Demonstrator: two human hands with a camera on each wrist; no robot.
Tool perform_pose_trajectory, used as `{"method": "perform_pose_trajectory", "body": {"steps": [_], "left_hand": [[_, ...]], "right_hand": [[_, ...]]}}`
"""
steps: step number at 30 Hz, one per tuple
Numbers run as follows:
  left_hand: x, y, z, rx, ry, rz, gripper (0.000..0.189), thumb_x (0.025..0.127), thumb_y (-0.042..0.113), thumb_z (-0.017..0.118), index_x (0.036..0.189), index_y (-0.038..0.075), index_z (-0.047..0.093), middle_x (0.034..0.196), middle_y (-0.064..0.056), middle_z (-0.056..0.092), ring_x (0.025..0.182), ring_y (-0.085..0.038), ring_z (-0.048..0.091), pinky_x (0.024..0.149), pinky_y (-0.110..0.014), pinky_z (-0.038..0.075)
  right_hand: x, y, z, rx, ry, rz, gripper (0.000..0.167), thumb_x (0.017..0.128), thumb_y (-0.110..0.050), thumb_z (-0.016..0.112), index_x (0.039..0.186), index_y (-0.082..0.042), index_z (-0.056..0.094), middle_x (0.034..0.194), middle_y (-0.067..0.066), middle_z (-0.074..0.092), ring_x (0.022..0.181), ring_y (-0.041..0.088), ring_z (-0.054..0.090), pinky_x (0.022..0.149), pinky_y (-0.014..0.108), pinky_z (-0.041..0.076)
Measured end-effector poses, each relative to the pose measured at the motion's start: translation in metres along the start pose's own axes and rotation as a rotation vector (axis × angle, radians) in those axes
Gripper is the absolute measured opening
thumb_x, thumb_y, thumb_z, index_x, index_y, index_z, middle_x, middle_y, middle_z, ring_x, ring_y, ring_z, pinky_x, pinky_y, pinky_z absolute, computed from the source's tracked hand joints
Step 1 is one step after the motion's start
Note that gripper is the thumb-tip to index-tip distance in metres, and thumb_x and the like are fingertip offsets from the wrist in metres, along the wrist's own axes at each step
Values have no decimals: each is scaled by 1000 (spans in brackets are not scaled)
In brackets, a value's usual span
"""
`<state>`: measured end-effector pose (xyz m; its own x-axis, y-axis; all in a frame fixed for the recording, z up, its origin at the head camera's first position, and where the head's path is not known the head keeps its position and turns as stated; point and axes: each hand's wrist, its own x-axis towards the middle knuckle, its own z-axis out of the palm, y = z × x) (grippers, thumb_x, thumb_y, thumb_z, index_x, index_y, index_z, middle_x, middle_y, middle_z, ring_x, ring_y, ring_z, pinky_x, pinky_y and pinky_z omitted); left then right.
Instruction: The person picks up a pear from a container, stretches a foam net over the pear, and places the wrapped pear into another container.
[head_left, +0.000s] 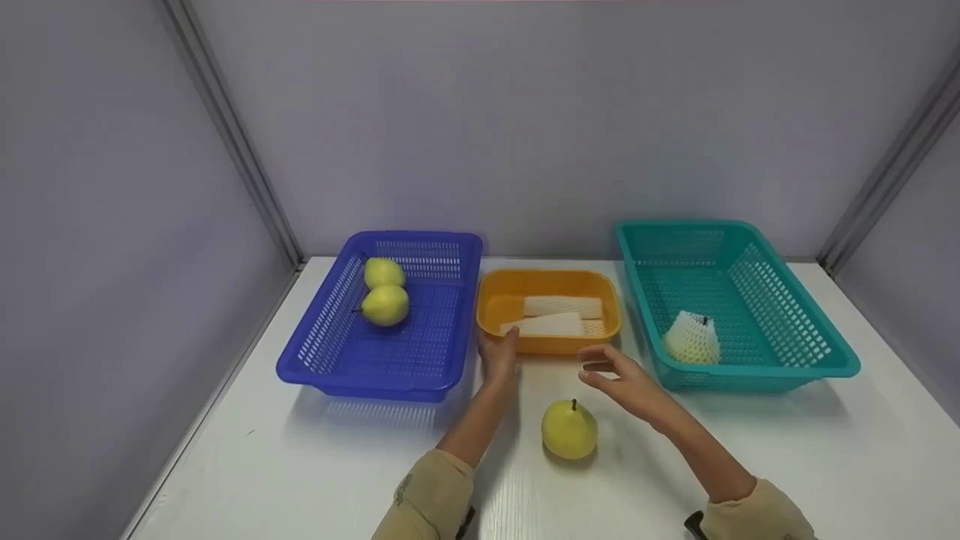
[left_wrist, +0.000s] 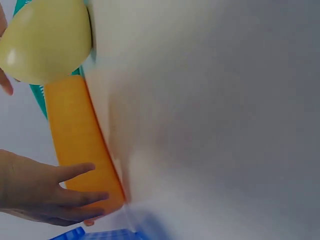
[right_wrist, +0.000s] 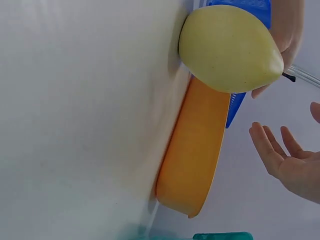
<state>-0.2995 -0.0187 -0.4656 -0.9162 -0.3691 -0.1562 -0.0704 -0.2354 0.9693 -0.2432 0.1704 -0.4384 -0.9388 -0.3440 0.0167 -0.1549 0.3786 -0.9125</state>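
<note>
One bare yellow pear (head_left: 569, 430), stem up, stands on the white table between my forearms. Behind it is an orange basket (head_left: 549, 346) holding two white foam nets (head_left: 553, 324). My left hand (head_left: 498, 363) is at the basket's front left corner, thumb by the rim; the left wrist view shows its fingers (left_wrist: 75, 199) spread and mostly straight. Whether they touch the basket I cannot tell. Near the front right corner my right hand (head_left: 628, 386) hovers, fingers loosely bent and thumb apart, holding nothing. In the right wrist view the pear (right_wrist: 227, 47) partly covers my left hand.
To the left stands a blue basket (head_left: 455, 337) with two bare pears (head_left: 385, 305) in it. The teal basket (head_left: 757, 370) on the right holds a pear in a white foam net (head_left: 691, 343). Grey panels (head_left: 525, 135) enclose the table's back and sides.
</note>
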Motion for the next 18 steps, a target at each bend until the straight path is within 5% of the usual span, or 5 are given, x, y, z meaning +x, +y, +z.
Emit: {"method": "perform_pose_trajectory", "body": {"steps": [9, 18], "left_hand": [[17, -18, 2, -73, 85, 13, 70, 87, 0, 54, 144, -2, 12, 146, -23, 15, 133, -33, 15, 107, -40, 17], [22, -16, 5, -77, 50, 69, 71, 79, -9, 52, 142, -2, 20, 142, -24, 27, 129, -35, 26, 104, -40, 25]], "right_hand": [[15, 3, 4, -5, 79, -7, 46, 91, -27, 59, 126, -1, 45, 127, 17, 48, 116, 30, 44, 92, 43, 41], [27, 8, 5, 3, 106, -3, 40, 92, -19, 57, 125, 1, 45, 125, 18, 48, 115, 30, 46, 92, 40, 41]]}}
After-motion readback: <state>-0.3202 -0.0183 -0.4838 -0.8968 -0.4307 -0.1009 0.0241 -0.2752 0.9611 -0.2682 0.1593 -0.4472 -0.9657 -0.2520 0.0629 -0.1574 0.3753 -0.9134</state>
